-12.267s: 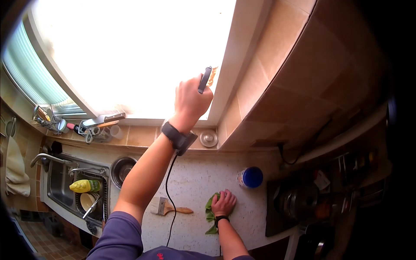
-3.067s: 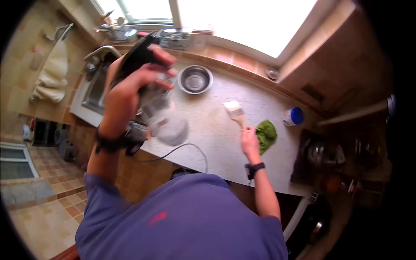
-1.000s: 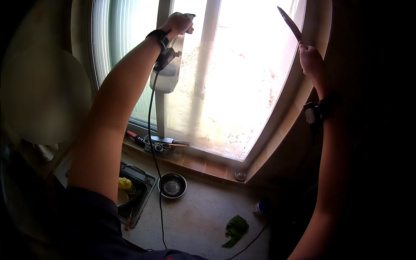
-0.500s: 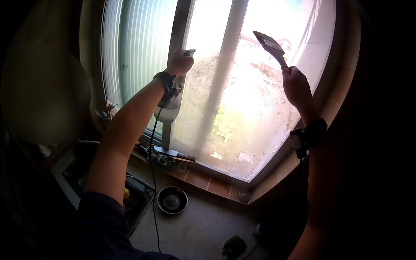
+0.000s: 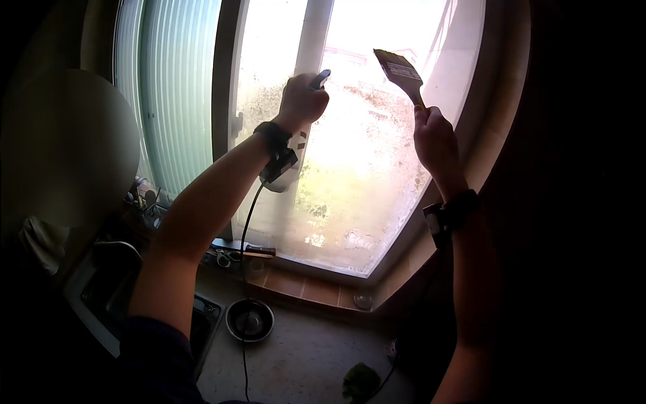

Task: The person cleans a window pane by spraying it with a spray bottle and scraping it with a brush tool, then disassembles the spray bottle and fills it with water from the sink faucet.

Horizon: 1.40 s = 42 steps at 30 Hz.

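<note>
My left hand [image 5: 303, 101] is closed around what looks like a spray bottle, raised in front of the window [image 5: 350, 195]. Its nozzle [image 5: 323, 78] sticks out past my fingers, and the pale body [image 5: 284, 180] shows partly behind my wrist. On the right, my right hand [image 5: 437, 140] grips a flat paintbrush [image 5: 402, 71] by its handle. The bristles point up and to the left, before the bright glass; whether they touch it I cannot tell. Dirt and spots mark the pane.
Along the sill lie a knife [image 5: 260, 251], scissors [image 5: 222, 257] and small glass jars [image 5: 363, 299]. Below, a metal bowl [image 5: 232, 328] stands on the counter [image 5: 296, 357] beside a sink [image 5: 94, 323]. A green cloth-like lump [image 5: 361, 381] lies near the front. A cable hangs from my left wrist.
My left hand has moved right with the spray bottle, from near the window frame to over the glass. The view has shifted slightly. My right hand still holds the paintbrush up.
</note>
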Motion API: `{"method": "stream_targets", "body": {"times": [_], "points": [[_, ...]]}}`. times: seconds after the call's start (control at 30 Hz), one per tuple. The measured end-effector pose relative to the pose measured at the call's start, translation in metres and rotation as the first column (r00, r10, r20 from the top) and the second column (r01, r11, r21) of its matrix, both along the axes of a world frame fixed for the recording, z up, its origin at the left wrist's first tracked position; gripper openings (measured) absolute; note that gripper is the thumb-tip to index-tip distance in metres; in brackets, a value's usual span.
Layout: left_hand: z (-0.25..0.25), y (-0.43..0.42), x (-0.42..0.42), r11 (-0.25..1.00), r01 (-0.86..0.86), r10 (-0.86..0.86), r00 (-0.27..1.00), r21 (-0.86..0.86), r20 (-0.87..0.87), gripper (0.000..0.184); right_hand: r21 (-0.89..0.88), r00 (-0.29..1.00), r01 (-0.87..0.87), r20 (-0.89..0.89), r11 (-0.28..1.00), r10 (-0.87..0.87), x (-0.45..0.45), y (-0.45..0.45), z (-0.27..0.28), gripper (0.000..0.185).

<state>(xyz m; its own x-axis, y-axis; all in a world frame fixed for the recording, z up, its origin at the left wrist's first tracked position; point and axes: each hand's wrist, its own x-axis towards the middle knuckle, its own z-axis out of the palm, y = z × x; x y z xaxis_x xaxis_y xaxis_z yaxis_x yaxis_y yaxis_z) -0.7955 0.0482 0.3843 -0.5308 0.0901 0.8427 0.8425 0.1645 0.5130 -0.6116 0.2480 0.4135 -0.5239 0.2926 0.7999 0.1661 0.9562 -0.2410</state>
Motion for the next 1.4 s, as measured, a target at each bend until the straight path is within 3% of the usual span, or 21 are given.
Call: {"method": "stream_targets", "body": {"times": [0.1, 0.13, 0.17, 0.37, 0.5, 0.6, 0.67, 0.77, 0.8, 0.83, 0.87, 0.9, 0.97, 1.07, 1.13, 1.17, 1.23, 1.37, 1.4], "points": [[-0.002, 0.04, 0.003, 0.994, 0.102, -0.097, 0.988, 0.033, -0.117, 0.009, 0.005, 0.998, 0.051, -0.028, 0.999, -0.05, 0.018, 0.022, -0.001, 0.046], [-0.005, 0.057, 0.003, 0.997, 0.059, -0.048, 0.971, 0.04, -0.234, 0.009, -0.004, 0.998, 0.057, -0.038, 0.998, -0.057, 0.025, 0.028, -0.002, 0.046], [0.0, 0.064, 0.019, 0.994, 0.104, -0.105, 0.988, -0.017, -0.11, 0.01, -0.013, 0.997, 0.061, -0.046, 0.998, -0.061, 0.03, 0.034, -0.003, 0.046], [-0.004, 0.106, 0.058, 0.991, 0.135, -0.135, 0.989, -0.01, -0.06, 0.012, -0.013, 0.992, 0.068, -0.11, 0.998, -0.069, 0.026, 0.07, -0.031, 0.035], [-0.045, 0.077, 0.05, 0.939, 0.317, -0.334, 0.934, 0.132, 0.13, 0.009, 0.065, 0.993, 0.06, -0.11, 0.996, -0.053, -0.004, 0.066, -0.04, 0.038], [-0.075, 0.037, 0.039, 0.887, 0.415, -0.458, 0.847, 0.202, 0.27, 0.023, 0.117, 0.989, 0.101, -0.121, 0.988, -0.087, -0.045, 0.046, -0.055, 0.048], [-0.083, 0.015, 0.043, 0.89, 0.375, -0.444, 0.843, 0.259, 0.304, 0.018, 0.126, 0.991, 0.079, -0.122, 0.989, -0.064, -0.07, 0.015, -0.057, 0.047], [-0.081, -0.015, 0.036, 0.97, 0.174, -0.208, 0.956, 0.172, 0.206, 0.015, 0.259, 0.998, -0.048, -0.032, 0.965, 0.058, -0.111, -0.042, -0.068, 0.047], [-0.079, -0.027, 0.038, 0.992, 0.038, -0.051, 0.992, 0.119, 0.113, 0.012, 0.332, 0.998, -0.052, -0.021, 0.942, 0.063, -0.125, -0.059, -0.072, 0.047], [-0.081, -0.033, 0.034, 0.965, 0.029, -0.033, 0.999, 0.259, 0.008, 0.011, 0.404, 0.998, -0.057, -0.008, 0.913, 0.066, -0.135, -0.074, -0.077, 0.048], [-0.083, -0.044, 0.022, 0.967, -0.002, -0.005, 1.0, 0.254, 0.027, 0.011, 0.458, 0.986, -0.155, 0.131, 0.875, 0.105, -0.129, -0.088, -0.071, 0.048], [-0.084, -0.058, 0.016, 0.967, -0.036, 0.025, 0.999, 0.251, 0.047, 0.011, 0.536, 0.984, -0.165, 0.148, 0.828, 0.101, -0.128, -0.093, -0.072, 0.046], [-0.08, -0.082, 0.03, 0.978, -0.089, 0.061, 0.987, 0.189, 0.15, 0.009, 0.504, 0.994, -0.082, 0.104, 0.86, 0.034, -0.126, -0.087, -0.078, 0.046], [-0.087, -0.103, 0.015, 0.976, -0.12, 0.099, 0.988, 0.181, 0.119, 0.01, 0.154, 0.982, 0.078, -0.181, 0.985, -0.049, -0.109, -0.047, -0.077, 0.045], [-0.081, -0.114, 0.019, 0.983, -0.138, 0.121, 0.983, 0.119, 0.141, 0.01, -0.147, 0.963, 0.053, -0.253, 0.988, -0.089, -0.094, -0.026, -0.069, 0.037], [-0.08, -0.117, 0.018, 0.983, -0.135, 0.115, 0.982, 0.125, 0.151, 0.01, -0.12, 0.928, 0.048, -0.361, 0.992, -0.088, -0.103, -0.02, -0.076, 0.038], [-0.073, -0.119, 0.014, 0.984, -0.125, 0.103, 0.982, 0.129, 0.161, 0.011, -0.109, 0.949, -0.026, -0.316, 0.994, -0.01, -0.119, -0.049, -0.083, 0.042], [-0.066, -0.119, -0.004, 0.975, -0.081, 0.054, 0.99, 0.209, 0.129, 0.012, 0.369, 0.988, -0.084, 0.149, 0.926, 0.031, -0.15, -0.127, -0.098, 0.049], [-0.065, -0.119, -0.005, 0.969, -0.076, 0.039, 0.986, 0.234, 0.159, 0.009, 0.369, 0.993, -0.07, 0.115, 0.927, 0.029, -0.152, -0.127, -0.097, 0.048]]}}
